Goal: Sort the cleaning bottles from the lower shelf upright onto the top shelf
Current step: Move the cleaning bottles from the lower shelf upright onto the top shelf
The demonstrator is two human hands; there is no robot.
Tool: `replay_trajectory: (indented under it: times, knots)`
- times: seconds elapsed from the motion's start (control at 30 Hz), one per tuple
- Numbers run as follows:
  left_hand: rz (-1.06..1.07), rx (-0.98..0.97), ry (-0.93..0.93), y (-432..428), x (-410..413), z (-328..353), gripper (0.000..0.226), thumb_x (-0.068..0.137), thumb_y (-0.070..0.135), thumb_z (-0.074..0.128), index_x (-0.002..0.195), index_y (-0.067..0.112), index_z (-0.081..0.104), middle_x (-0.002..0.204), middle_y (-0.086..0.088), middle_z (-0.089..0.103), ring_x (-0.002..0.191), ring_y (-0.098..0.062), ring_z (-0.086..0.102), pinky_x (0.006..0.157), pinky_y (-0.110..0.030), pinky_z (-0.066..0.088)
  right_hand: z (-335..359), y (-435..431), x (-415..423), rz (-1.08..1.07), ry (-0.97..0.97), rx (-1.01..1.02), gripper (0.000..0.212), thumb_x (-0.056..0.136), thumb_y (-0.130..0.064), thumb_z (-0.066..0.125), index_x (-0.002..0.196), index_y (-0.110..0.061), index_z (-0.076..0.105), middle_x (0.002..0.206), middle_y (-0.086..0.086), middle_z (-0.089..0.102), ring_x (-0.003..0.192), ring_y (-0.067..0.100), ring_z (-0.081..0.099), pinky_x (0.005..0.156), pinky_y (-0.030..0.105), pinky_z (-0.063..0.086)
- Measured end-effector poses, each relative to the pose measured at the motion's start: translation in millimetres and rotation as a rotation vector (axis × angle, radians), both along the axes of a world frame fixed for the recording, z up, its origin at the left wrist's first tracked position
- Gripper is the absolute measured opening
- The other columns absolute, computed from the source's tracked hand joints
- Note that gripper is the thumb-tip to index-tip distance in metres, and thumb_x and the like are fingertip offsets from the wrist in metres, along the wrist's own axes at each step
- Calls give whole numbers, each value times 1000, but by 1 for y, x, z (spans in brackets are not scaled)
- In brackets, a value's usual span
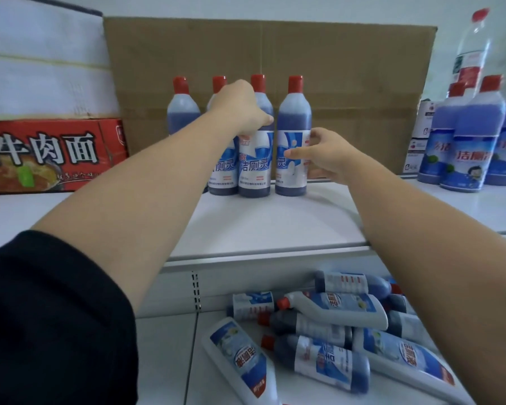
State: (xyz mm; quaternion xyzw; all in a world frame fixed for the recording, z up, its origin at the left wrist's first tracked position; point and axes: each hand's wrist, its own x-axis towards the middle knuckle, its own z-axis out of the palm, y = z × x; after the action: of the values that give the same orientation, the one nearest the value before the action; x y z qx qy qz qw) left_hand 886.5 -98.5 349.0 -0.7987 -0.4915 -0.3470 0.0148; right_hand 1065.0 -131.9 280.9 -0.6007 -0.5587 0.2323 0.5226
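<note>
Several dark blue cleaning bottles with red caps stand upright in a row on the white top shelf point(260, 226). My left hand point(240, 108) grips the upper body of one bottle point(256, 159) near the middle of the row. My right hand point(323, 154) pinches the label of the rightmost bottle point(291, 147) with thumb and fingers. On the lower shelf point(170, 355) lies a pile of bottles point(327, 325) on their sides, dark blue ones mixed with white ones.
A brown cardboard box point(348, 83) stands behind the row. A red noodle carton point(50, 156) under a white box point(41, 62) sits at the left. Lighter blue bottles point(476, 135) and a clear water bottle point(471, 45) stand at the right.
</note>
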Motion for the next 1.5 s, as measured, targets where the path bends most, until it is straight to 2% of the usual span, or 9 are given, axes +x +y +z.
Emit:
replay_trajectory:
  times: [0.2, 0.43, 0.6, 0.87, 1.0, 1.1, 1.2, 1.33, 1.5]
  knots:
    - [-15, 8, -12, 5, 2, -4, 34, 91, 43, 67, 91, 11, 56, 80, -6, 66, 85, -27, 67, 77, -38, 55, -3, 6, -5, 18, 23, 35, 50, 84, -9, 79, 129, -10, 56, 112, 5, 71, 100, 23, 72, 90, 47, 59]
    - [18, 35, -28, 4, 3, -11, 38, 95, 41, 63, 112, 7, 58, 98, -8, 63, 88, -25, 58, 72, -34, 42, -3, 12, -11, 15, -17, -5, 47, 91, -12, 72, 132, -11, 50, 118, 5, 67, 104, 22, 68, 92, 45, 57]
    - [35, 84, -21, 3, 6, -17, 48, 97, 37, 62, 131, 5, 52, 126, -13, 63, 113, -29, 60, 82, -33, 44, -4, 9, -14, 14, -53, -31, 49, 95, -16, 68, 137, -12, 45, 124, 5, 66, 110, 24, 66, 97, 47, 55]
    - [-49, 78, -42, -7, -7, -46, 67, 95, 19, 59, 153, 10, 29, 147, -7, 44, 124, -27, 54, 96, -40, 50, -5, -26, -31, -105, -618, -221, 36, 105, -22, 45, 134, -3, 55, 130, 18, 61, 114, 35, 57, 90, 34, 43]
    - [-82, 2, 15, -32, -25, -65, 61, 95, 25, 61, 151, 15, 38, 150, -8, 47, 132, -30, 50, 106, -41, 44, -11, -50, -31, -130, -795, -241, 37, 100, -20, 48, 132, -5, 55, 128, 16, 61, 102, 31, 55, 84, 34, 43]
    - [-52, -213, 235, -59, -38, -78, 38, 99, 35, 56, 133, 18, 58, 135, -3, 61, 117, -26, 56, 94, -32, 43, -15, -71, -34, -117, -899, -228, 45, 101, -25, 47, 143, -8, 50, 142, 13, 54, 123, 33, 53, 100, 37, 43]
    - [-19, -345, 341, -85, -50, -88, 41, 102, 42, 49, 133, 19, 62, 141, -2, 57, 127, -25, 52, 105, -34, 37, -20, -94, -43, -76, -938, -184, 45, 101, -29, 47, 141, -10, 54, 144, 14, 53, 128, 35, 51, 105, 38, 41]
    - [-6, -373, 367, -112, -62, -97, 45, 101, 52, 47, 136, 27, 61, 150, -1, 50, 136, -25, 46, 117, -38, 31, -30, -126, -58, -35, -985, -167, 41, 101, -30, 44, 132, -9, 61, 139, 15, 57, 124, 35, 53, 103, 37, 44]
    - [-36, -360, 354, -139, -77, -101, 43, 101, 49, 46, 130, 24, 65, 141, -4, 57, 128, -25, 50, 109, -35, 37, -37, -160, -76, -53, -966, -141, 41, 100, -31, 48, 133, -10, 62, 140, 14, 57, 127, 34, 52, 104, 38, 43]
